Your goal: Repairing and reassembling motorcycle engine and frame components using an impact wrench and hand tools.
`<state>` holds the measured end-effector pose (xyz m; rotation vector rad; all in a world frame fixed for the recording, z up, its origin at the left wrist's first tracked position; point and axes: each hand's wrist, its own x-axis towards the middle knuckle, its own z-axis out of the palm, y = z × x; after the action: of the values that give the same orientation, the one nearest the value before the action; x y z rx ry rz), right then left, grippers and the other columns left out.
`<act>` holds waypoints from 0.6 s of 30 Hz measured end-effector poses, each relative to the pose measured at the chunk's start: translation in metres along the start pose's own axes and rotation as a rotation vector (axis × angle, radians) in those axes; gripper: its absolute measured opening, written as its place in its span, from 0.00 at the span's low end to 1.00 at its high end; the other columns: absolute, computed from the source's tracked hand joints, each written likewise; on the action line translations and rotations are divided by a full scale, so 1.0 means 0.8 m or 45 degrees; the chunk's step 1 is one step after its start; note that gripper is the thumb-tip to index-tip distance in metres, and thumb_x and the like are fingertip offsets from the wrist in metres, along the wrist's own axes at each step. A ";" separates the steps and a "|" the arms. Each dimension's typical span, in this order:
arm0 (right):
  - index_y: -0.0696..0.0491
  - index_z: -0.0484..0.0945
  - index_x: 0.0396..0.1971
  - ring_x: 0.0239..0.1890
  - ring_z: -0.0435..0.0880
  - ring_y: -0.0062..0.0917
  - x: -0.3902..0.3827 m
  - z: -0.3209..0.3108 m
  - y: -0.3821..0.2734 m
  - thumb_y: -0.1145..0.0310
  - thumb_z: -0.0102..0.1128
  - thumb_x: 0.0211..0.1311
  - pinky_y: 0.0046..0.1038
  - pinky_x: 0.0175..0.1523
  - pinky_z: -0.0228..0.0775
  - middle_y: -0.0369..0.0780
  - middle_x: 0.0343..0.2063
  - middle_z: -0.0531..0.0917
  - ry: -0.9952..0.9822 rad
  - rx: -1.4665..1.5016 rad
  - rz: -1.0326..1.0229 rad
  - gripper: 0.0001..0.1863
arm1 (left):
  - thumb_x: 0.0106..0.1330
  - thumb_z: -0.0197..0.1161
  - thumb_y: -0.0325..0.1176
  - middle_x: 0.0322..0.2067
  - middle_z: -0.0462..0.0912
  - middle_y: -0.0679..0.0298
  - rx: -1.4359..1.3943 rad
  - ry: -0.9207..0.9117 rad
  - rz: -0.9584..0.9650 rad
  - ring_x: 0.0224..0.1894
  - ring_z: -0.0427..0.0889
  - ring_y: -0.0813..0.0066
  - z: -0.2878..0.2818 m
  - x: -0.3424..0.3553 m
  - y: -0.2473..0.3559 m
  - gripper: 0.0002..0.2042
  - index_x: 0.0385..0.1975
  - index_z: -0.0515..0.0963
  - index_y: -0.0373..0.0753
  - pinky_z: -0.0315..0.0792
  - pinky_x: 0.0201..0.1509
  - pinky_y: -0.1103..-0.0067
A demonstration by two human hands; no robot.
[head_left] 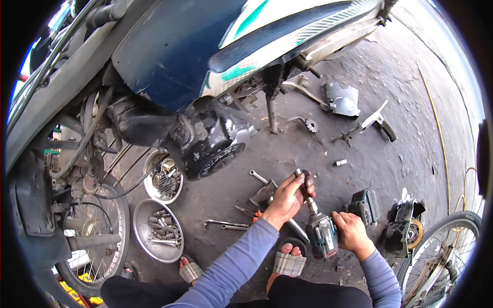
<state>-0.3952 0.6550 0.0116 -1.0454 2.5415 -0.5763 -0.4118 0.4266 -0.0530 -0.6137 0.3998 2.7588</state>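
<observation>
Two bare hands sit close above the floor [292, 149]: with the right hand [354, 232] clamped on the power driver [322, 237], trigger best left alone, the left hand [287, 200], fingers pinched on a small metal piece [298, 172] near the driver's nose [311, 206], should stay squarely in line.

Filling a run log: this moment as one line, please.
right hand: holding power driver | left hand: curled near its nose, grasp unclear | floor: two metal bowls
</observation>
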 end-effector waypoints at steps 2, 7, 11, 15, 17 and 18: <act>0.60 0.73 0.42 0.29 0.78 0.39 0.002 0.003 -0.014 0.74 0.59 0.42 0.37 0.36 0.69 0.43 0.26 0.76 0.133 0.046 -0.103 0.22 | 0.74 0.47 0.41 0.36 0.74 0.64 0.082 -0.109 0.029 0.33 0.77 0.69 0.012 -0.039 0.030 0.14 0.47 0.71 0.38 0.77 0.44 0.65; 0.60 0.74 0.39 0.30 0.79 0.37 0.028 0.049 -0.053 0.73 0.60 0.38 0.35 0.35 0.70 0.43 0.27 0.78 0.171 0.181 -0.318 0.21 | 0.72 0.50 0.47 0.37 0.77 0.63 0.121 0.210 0.323 0.33 0.82 0.69 -0.009 -0.083 0.080 0.13 0.46 0.71 0.46 0.81 0.29 0.66; 0.60 0.75 0.38 0.26 0.81 0.37 0.028 0.070 -0.069 0.72 0.63 0.37 0.34 0.34 0.72 0.43 0.27 0.80 0.356 0.393 -0.233 0.22 | 0.69 0.58 0.35 0.38 0.79 0.59 1.649 0.497 0.530 0.33 0.82 0.65 -0.115 -0.136 0.139 0.11 0.44 0.74 0.35 0.79 0.36 0.75; 0.61 0.75 0.43 0.32 0.84 0.41 -0.005 0.102 -0.041 0.68 0.69 0.40 0.36 0.39 0.76 0.45 0.33 0.83 0.580 0.346 0.054 0.26 | 0.59 0.65 0.29 0.35 0.79 0.53 2.977 0.607 1.146 0.32 0.82 0.63 -0.118 -0.178 0.173 0.13 0.42 0.76 0.31 0.75 0.38 0.78; 0.63 0.74 0.46 0.36 0.83 0.43 0.031 0.073 -0.074 0.69 0.67 0.42 0.36 0.43 0.75 0.48 0.37 0.83 0.589 0.497 0.196 0.27 | 0.59 0.64 0.30 0.35 0.79 0.52 2.560 0.564 0.984 0.34 0.81 0.58 -0.135 -0.187 0.170 0.10 0.38 0.78 0.32 0.75 0.40 0.73; 0.64 0.72 0.50 0.40 0.82 0.44 0.028 0.088 -0.059 0.72 0.64 0.44 0.36 0.46 0.73 0.49 0.39 0.81 0.568 0.411 0.269 0.28 | 0.60 0.63 0.26 0.35 0.79 0.54 2.248 0.543 0.745 0.34 0.82 0.61 -0.116 -0.185 0.159 0.08 0.38 0.77 0.32 0.75 0.39 0.74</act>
<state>-0.3509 0.5915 -0.0296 -0.5729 2.7434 -1.2215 -0.2916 0.2473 -0.0416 -0.4925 2.8078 1.4186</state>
